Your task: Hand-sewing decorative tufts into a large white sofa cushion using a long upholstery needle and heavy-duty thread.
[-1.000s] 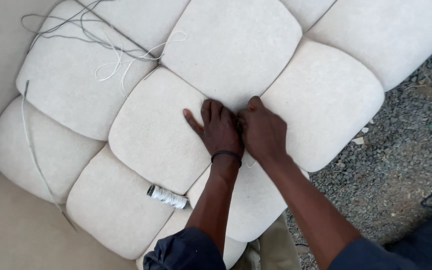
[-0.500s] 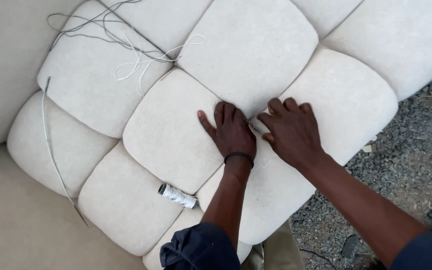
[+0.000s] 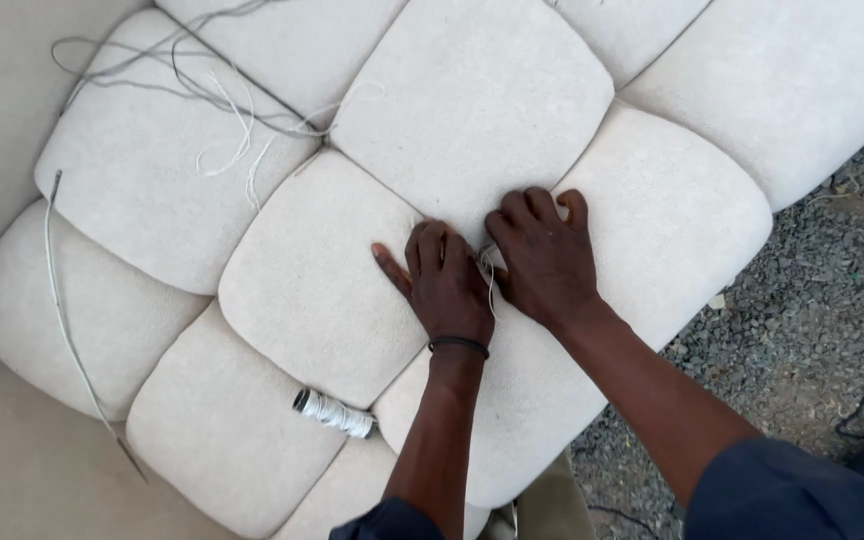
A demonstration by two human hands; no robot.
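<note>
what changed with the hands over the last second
The right hand slid a little right and spread flat on the tufted cushion, then closed back beside the left hand. A bit of thread now shows between them. The thread spool and long needle stayed put.

Both hands lie side by side on the cushion [image 3: 472,110], left hand [image 3: 447,285] touching right hand [image 3: 544,258]. Thread spool [image 3: 334,413] sits in a seam below-left. Loose thread [image 3: 202,100] lies upper left; gravel [image 3: 812,330] lies right.
</note>
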